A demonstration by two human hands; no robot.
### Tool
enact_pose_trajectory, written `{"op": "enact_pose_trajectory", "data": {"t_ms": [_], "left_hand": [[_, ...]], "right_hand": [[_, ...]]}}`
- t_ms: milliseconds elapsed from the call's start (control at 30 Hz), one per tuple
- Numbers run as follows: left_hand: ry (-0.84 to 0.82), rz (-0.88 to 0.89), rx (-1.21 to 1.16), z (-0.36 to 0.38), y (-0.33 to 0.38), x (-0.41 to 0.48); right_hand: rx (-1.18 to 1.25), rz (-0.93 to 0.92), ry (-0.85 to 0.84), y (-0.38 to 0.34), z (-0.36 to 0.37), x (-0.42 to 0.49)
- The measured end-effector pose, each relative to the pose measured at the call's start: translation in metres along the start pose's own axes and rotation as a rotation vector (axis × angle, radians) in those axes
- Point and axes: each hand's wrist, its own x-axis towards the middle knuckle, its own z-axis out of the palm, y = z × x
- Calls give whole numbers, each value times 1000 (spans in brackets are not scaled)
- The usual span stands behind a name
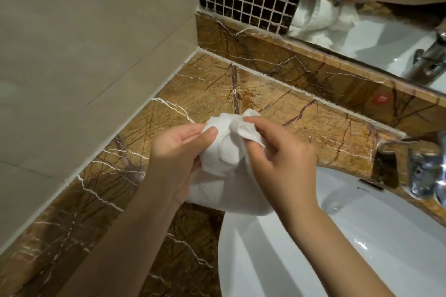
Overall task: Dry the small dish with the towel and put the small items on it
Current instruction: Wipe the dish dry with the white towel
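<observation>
A white towel [226, 152] is bunched up in both my hands above the brown marble counter, near the left rim of the sink. My left hand [176, 152] grips the bundle from the left with its thumb on top. My right hand [280, 149] pinches a fold of the towel at the top right. The towel wraps around something rounded; the small dish itself is hidden inside the cloth. No small items are in view.
Below my hands lies the brown marble counter [241, 89], with a white sink [313, 248] at the lower right. A chrome tap [424, 173] stands at the right edge. The mirror [362, 7] behind reflects the towel and a hand. A beige tiled wall [84, 43] is on the left.
</observation>
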Motion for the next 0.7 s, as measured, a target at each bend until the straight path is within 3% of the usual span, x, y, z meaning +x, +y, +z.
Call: {"op": "enact_pose_trajectory", "data": {"t_ms": [133, 300, 567, 700], "left_hand": [[83, -38, -153, 2, 0, 4], [70, -196, -340, 9, -7, 0], [-50, -453, -352, 3, -1, 2], [-93, -498, -294, 4, -1, 6]], "right_hand": [[113, 66, 30, 11, -3, 0], [135, 98, 42, 15, -3, 2], [100, 49, -113, 18, -6, 14], [100, 30, -197, 18, -10, 17]]}}
